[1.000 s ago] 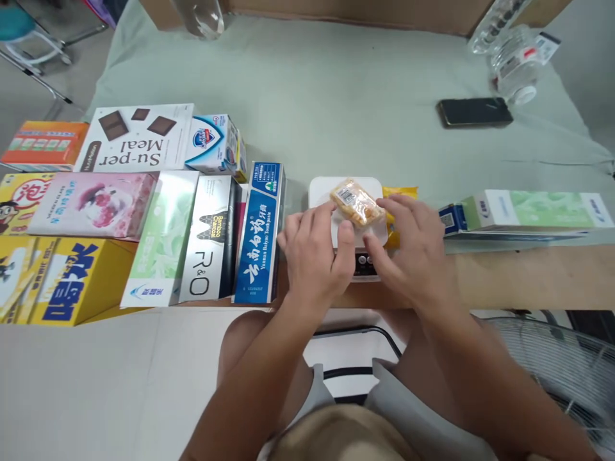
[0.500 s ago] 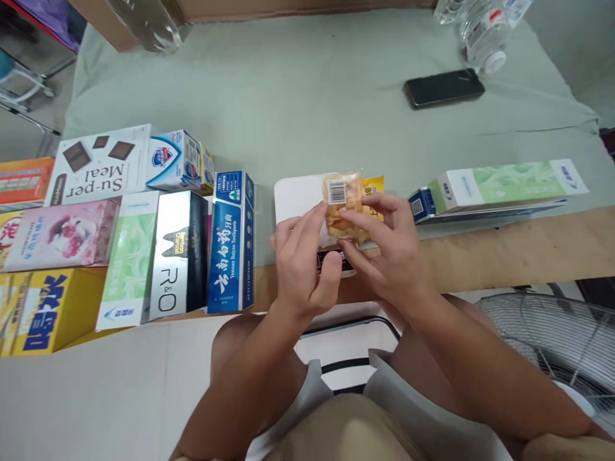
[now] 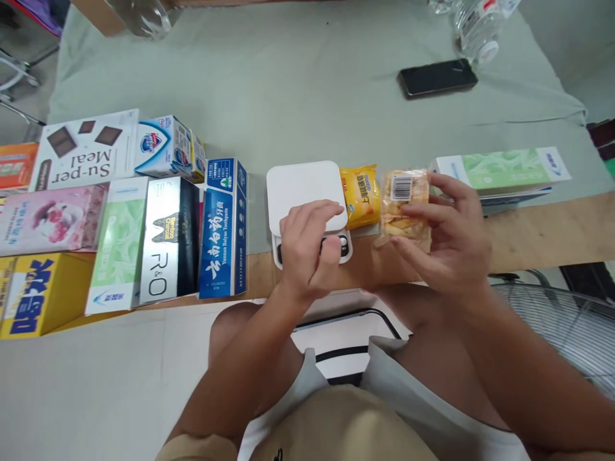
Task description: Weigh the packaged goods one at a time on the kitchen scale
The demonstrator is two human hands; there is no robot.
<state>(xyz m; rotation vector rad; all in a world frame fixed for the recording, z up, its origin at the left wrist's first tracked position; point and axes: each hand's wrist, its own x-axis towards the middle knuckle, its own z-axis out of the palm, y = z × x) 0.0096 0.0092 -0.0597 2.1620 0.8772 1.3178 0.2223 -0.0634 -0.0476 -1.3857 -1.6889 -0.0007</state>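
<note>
My right hand [image 3: 449, 234] holds a clear-wrapped snack packet [image 3: 404, 208] with a barcode label, to the right of a small white kitchen scale [image 3: 303, 192] at the table's front edge. My left hand [image 3: 310, 246] rests on the scale's front, its fingers bent over the platform edge and its thumb by the dark display. A yellow snack packet [image 3: 361, 195] lies on the table between the scale and the held packet.
Several product boxes stand at the left, among them a blue toothpaste box [image 3: 221, 227] and a black-and-white box [image 3: 170, 237]. A green-and-white box [image 3: 504, 169] lies at the right. A black phone [image 3: 436, 78] and water bottles [image 3: 478, 22] lie further back on the green cloth [image 3: 307, 89]. A fan grille [image 3: 562, 326] is at the lower right.
My right hand has lifted the clear-wrapped packet off the scale and carried it to the right. My left hand has let go of it and stays at the scale's front.
</note>
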